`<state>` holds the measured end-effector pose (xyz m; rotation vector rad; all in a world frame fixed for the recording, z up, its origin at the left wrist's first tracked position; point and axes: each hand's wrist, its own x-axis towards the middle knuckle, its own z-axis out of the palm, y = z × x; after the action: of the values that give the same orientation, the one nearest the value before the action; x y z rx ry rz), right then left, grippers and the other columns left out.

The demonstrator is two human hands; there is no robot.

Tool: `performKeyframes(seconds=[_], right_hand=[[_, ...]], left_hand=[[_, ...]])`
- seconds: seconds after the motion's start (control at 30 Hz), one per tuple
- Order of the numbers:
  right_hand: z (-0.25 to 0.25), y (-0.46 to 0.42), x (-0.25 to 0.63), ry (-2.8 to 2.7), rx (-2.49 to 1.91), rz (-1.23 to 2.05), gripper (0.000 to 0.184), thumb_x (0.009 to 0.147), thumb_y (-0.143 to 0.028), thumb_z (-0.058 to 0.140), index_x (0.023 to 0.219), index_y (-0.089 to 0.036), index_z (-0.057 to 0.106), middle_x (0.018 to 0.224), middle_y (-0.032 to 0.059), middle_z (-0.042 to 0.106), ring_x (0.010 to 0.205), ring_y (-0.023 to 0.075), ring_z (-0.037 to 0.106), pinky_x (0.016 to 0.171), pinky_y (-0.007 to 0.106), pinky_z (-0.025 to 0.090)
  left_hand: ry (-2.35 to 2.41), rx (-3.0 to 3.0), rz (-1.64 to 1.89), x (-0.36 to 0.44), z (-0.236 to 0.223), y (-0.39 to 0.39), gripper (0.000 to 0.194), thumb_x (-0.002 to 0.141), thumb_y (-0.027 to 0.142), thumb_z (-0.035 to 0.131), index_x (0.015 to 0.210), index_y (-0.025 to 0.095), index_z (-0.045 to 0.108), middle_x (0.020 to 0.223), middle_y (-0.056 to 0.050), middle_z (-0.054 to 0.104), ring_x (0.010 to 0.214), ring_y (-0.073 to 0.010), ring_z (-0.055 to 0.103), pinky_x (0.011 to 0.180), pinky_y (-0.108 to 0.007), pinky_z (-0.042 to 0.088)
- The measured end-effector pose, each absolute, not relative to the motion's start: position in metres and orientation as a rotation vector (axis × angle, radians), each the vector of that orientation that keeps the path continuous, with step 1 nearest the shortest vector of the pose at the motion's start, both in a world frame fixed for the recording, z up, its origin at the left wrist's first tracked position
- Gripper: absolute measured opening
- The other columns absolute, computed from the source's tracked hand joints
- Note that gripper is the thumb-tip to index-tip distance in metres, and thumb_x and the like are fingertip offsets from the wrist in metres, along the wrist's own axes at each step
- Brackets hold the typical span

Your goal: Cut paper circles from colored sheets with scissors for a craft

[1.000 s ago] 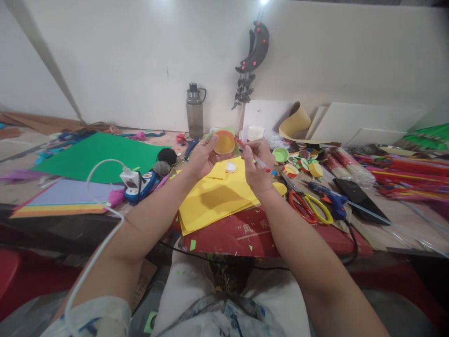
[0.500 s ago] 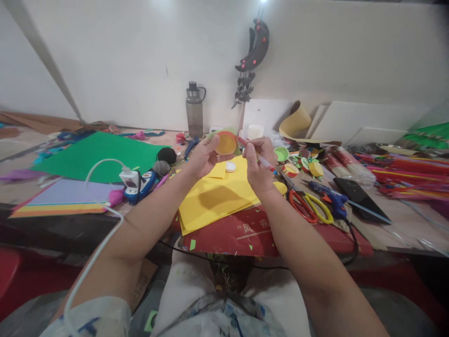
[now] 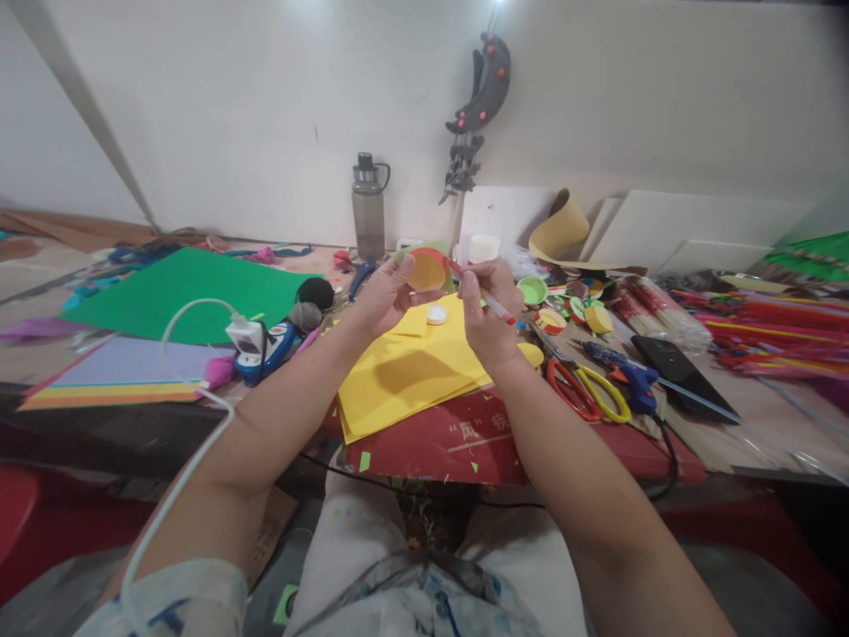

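My left hand (image 3: 383,299) is closed on a round, orange-yellow disc with a red rim (image 3: 428,271), held up above the table. Behind the disc shows a thin light-green sheet (image 3: 434,248), also at my left fingers. In my right hand (image 3: 489,305) is a red pen with a pale barrel (image 3: 499,308); its tip end meets the disc's right edge, though the exact contact is too small to tell. Below both hands lie yellow sheets (image 3: 404,389), with a small white round piece (image 3: 436,315) on top.
Right of my hands are scissors (image 3: 603,395), a blue glue gun (image 3: 627,376) and a black phone (image 3: 683,376). A green sheet (image 3: 179,292), a yarn ball (image 3: 315,294) and a plugged charger (image 3: 247,336) lie left. A bottle (image 3: 368,212) stands at the back.
The disc and pen have shifted very slightly to the right since a second ago. My grip on both looks the same, and the table things have stayed put.
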<state>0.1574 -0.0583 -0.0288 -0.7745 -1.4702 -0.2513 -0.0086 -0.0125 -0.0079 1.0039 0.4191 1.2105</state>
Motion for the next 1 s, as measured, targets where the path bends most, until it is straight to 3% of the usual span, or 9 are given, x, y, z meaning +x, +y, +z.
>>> performKeyframes(seconds=[0.63, 1.0], right_hand=[[-0.0272, -0.0594, 0.1566, -1.459, -0.764, -0.316, 0.019, 0.106, -0.039, 0.052, 0.100, -0.024, 0.062, 0.076, -0.0028, 0.064, 0.064, 0.0123, 0.063, 0.065, 0.028, 0.055], [-0.0312, -0.0560, 0.1578, -1.494, -0.874, -0.259, 0.021, 0.107, -0.037, 0.046, 0.104, -0.023, 0.062, 0.083, 0.0003, 0.066, 0.075, 0.0142, 0.067, 0.075, 0.030, 0.057]], left_hand=[[0.454, 0.965, 1.227, -0.0077, -0.0050, -0.0168, 0.034, 0.088, 0.045, 0.086, 0.103, 0.018, 0.072, 0.104, -0.009, 0.084, 0.109, -0.0260, 0.080, 0.095, -0.036, 0.067], [0.405, 0.962, 1.243, -0.0115, -0.0077, -0.0112, 0.040, 0.087, 0.047, 0.087, 0.110, 0.018, 0.073, 0.106, -0.009, 0.084, 0.105, -0.0252, 0.081, 0.096, -0.036, 0.067]])
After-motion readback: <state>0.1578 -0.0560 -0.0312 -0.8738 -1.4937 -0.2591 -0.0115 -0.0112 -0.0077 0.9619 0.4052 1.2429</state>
